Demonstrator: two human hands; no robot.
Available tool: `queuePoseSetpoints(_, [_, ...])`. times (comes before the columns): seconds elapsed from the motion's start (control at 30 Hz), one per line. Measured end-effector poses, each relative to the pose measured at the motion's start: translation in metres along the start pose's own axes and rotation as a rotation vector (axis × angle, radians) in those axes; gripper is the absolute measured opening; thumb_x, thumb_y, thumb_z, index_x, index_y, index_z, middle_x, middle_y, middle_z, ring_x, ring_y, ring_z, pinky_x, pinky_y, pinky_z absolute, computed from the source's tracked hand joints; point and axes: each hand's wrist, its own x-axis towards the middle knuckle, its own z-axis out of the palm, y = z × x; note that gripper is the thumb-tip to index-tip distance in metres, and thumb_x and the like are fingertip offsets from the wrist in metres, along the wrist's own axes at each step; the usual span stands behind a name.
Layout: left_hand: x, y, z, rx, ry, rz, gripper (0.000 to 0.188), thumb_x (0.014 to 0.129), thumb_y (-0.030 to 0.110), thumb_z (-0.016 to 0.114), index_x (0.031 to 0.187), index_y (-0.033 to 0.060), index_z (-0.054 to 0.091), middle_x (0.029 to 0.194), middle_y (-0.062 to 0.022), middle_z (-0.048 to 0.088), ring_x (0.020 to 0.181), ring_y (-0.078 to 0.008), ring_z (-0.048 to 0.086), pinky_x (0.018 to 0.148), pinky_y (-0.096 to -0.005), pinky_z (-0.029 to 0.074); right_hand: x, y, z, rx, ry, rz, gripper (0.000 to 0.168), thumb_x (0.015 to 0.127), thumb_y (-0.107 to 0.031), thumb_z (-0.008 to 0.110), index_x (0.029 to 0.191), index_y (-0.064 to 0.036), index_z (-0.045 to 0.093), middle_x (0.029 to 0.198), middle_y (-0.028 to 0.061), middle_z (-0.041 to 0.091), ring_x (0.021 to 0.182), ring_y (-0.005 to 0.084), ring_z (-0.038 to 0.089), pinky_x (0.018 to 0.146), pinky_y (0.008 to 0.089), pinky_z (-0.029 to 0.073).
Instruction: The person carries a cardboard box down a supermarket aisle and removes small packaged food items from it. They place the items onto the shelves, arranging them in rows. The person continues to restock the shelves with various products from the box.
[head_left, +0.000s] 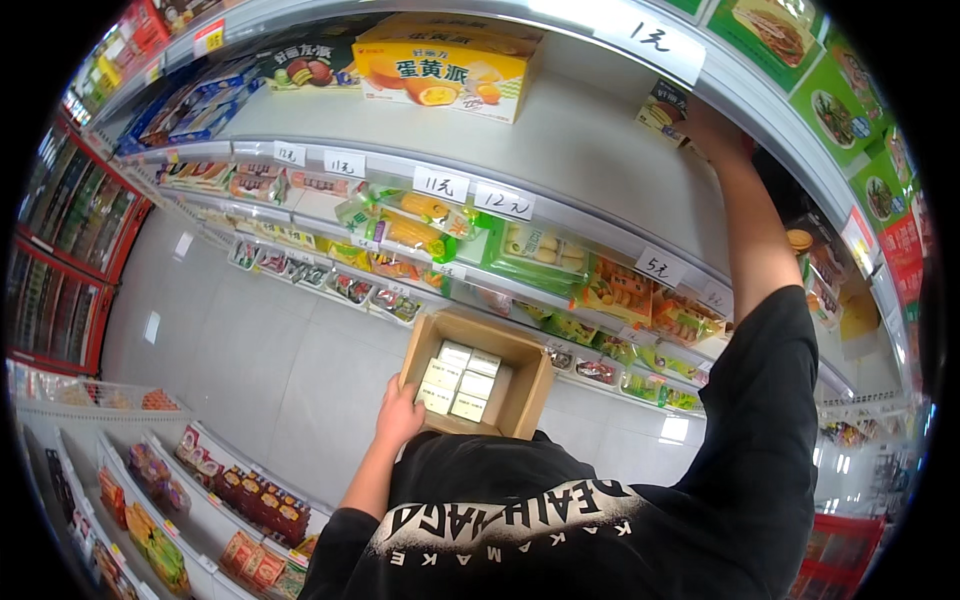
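Observation:
My left hand (400, 414) grips the left wall of an open cardboard carton (534, 390), held against my front. Inside the carton stand several small pale boxes (459, 379), grouped towards its left side. My right arm stretches up onto the top visible shelf (600, 142). There my right hand (716, 133), partly covered by the shelf edge above, is closed at the right side of a small dark pie box (661, 112) with a picture of a round cake; its fingertips are hidden. Further left on that shelf are yellow egg-yolk pie boxes (442, 79) and a dark pie box (307, 64).
Lower shelves hold bagged corn (409, 232), packed buns (544, 246) and orange snack bags (619, 289). Price cards (441, 184) line the shelf edges. Another shelf unit (180, 529) with snacks stands at lower left, with red-framed coolers (75, 247) beyond. Tiled floor (247, 337) lies between.

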Motion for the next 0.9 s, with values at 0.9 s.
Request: queuePoseSetpoints(0.9, [0.025,0.000,-0.013,0.092,-0.189,-0.042,0.042,0.085,0.026,0.066,0.121,0.0048,0.062,0.139,-0.0231,0.044,0.116,-0.0415,0.057,0.097,-0.0464,0.050,-0.283,-0.180,-0.084,0.922,-0.151,-0.426,0.074,0.063,-0.019,0.084,0.128,-0.006,0.052,0.125,0.0153,0.053,0.114,0.0415,0.053,0.098,0.0490,0.045])
